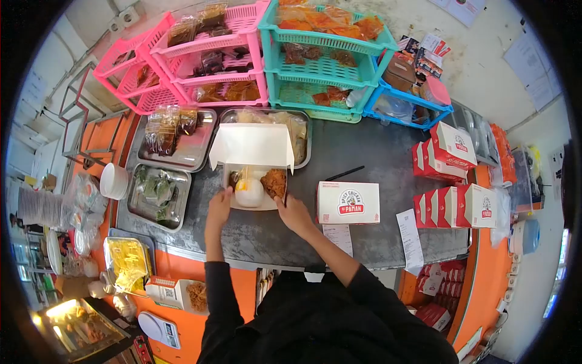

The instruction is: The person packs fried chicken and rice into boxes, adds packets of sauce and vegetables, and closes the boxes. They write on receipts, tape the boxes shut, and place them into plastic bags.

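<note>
An open white cardboard food box (253, 144) stands on the dark metal table with its lid raised at the back. Inside it sit a mound of white rice (249, 193), a brown piece of fried chicken (274, 182) on the right, and something dark in small packaging at the left that I cannot make out. My left hand (219, 209) grips the box's front left corner. At the front right corner, my right hand (296, 216) closes its fingers on the box wall beside the chicken. A closed printed chicken box (348, 203) lies to the right, above a paper receipt (339, 238).
Steel trays hold sauce packets (171, 130) and leafy greens (154, 191). Pink racks (209, 77) and a teal rack (327, 73) line the back. Stacked printed boxes (451, 151) stand right, near a long receipt (410, 242). A black pen (344, 173) lies behind the closed box.
</note>
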Demonstrator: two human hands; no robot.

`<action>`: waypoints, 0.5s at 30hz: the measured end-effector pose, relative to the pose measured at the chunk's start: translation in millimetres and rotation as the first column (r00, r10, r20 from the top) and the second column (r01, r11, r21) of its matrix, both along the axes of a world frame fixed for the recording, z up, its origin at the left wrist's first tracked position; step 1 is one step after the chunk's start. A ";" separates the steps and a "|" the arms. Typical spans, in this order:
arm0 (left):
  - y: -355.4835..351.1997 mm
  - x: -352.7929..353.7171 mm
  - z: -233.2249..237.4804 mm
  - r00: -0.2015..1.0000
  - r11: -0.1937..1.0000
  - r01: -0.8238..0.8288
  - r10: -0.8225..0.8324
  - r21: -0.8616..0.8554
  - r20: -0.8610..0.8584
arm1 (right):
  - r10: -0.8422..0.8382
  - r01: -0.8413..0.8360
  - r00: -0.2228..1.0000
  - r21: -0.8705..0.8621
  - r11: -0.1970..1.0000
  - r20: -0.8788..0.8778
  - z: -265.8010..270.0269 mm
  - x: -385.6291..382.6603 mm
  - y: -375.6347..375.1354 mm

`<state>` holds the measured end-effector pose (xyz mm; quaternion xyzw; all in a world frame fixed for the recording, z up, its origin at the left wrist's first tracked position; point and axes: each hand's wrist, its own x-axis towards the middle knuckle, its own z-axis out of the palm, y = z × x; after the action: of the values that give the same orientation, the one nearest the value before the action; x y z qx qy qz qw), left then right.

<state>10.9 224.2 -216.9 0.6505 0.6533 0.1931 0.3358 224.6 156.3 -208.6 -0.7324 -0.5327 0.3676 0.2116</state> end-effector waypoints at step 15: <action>-107.0 185.2 56.4 0.968 0.974 0.191 -0.208 0.125 0.138 | -0.261 0.264 0.960 0.011 0.965 -0.100 69.9 210.9 -134.1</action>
<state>196.1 117.2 -160.5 0.7141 0.5457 0.2425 0.3654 435.5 22.2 -138.6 -0.7749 -0.4245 0.3651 0.2933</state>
